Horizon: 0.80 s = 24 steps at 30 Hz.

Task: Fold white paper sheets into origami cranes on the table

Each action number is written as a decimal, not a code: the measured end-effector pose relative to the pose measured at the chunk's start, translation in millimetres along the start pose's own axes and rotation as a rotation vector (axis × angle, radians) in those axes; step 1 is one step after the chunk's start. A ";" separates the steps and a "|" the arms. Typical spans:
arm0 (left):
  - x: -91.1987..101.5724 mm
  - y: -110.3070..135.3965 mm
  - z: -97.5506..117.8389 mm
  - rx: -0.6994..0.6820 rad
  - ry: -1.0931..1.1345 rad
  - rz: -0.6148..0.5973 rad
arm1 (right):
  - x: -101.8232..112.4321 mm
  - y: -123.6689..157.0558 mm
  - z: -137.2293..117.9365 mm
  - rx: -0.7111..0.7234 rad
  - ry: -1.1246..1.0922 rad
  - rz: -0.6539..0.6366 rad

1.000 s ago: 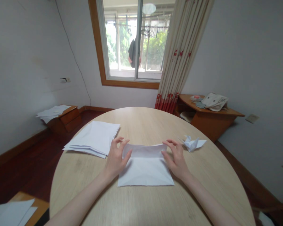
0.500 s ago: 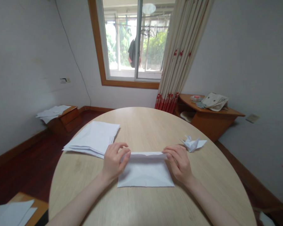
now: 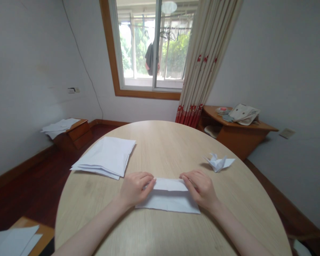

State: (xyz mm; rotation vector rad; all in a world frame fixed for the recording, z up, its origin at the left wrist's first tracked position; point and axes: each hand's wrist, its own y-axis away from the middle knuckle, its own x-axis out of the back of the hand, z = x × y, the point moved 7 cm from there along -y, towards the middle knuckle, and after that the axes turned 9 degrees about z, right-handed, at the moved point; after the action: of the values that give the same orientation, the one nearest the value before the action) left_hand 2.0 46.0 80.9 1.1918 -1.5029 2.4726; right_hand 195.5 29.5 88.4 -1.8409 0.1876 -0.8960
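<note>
A white sheet of paper [image 3: 168, 203] lies near the front middle of the round table, its far part bent over toward me as a flap. My left hand [image 3: 138, 186] pinches the flap's left end between thumb and fingers. At the right end, my right hand [image 3: 200, 186] grips the same flap in a like pinch. The near part of the sheet rests flat, and its side edges are partly hidden by my hands. Beyond my right hand sits a folded paper crane [image 3: 218, 163].
A stack of white paper [image 3: 106, 154] lies on the left of the wooden table [image 3: 160, 142]. More sheets [image 3: 14, 241] rest on a low surface at lower left. A corner desk [image 3: 242, 137] holding a cloth bag [image 3: 244, 114] stands behind at right.
Both hands have drawn the paper's far edge toward me and down, so the flap now folds over the sheet. The stack and crane stay put.
</note>
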 end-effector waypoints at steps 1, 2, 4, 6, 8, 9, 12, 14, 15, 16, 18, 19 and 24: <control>-1.6 0.2 -0.3 0.007 -0.005 -0.015 | -2.5 1.0 1.0 -0.003 0.004 -0.025; -3.2 0.6 -0.8 0.014 -0.010 -0.032 | -5.3 2.0 2.1 -0.010 0.006 -0.055; -6.0 1.2 -2.5 0.030 -0.019 -0.066 | -10.5 3.5 3.9 -0.023 0.001 -0.117; -8.6 1.9 -4.6 0.047 -0.025 -0.103 | -14.2 4.4 4.9 -0.032 -0.008 -0.162; -11.3 2.7 -6.3 0.057 -0.025 -0.143 | -17.0 5.2 5.8 -0.041 -0.009 -0.194; -12.7 3.2 -7.0 0.061 -0.025 -0.162 | -18.5 5.6 6.5 -0.047 -0.007 -0.209; -16.6 5.1 -9.2 0.063 -0.027 -0.206 | -23.4 8.1 8.8 -0.065 -0.009 -0.258; -19.5 6.6 -10.6 0.055 -0.028 -0.225 | -26.8 10.3 10.7 -0.076 -0.017 -0.286; -21.2 7.5 -11.3 0.049 -0.028 -0.236 | -28.5 11.5 11.6 -0.081 -0.018 -0.299; -23.2 8.4 -12.1 0.043 -0.027 -0.247 | -30.1 12.7 12.4 -0.085 -0.020 -0.310; -27.3 10.3 -13.9 0.038 -0.027 -0.267 | -33.5 15.2 13.6 -0.090 -0.023 -0.333; -29.4 11.2 -14.8 0.039 -0.029 -0.275 | -35.3 16.5 13.9 -0.093 -0.026 -0.345; -39.3 16.8 -15.5 0.052 -0.018 -0.300 | -45.2 23.9 14.2 -0.116 -0.021 -0.407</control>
State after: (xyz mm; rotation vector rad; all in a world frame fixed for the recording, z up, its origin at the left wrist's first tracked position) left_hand 14.4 62.7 40.5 1.3381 -1.1681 2.3189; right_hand 179.0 52.0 43.2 -2.0346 -0.1584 -1.1620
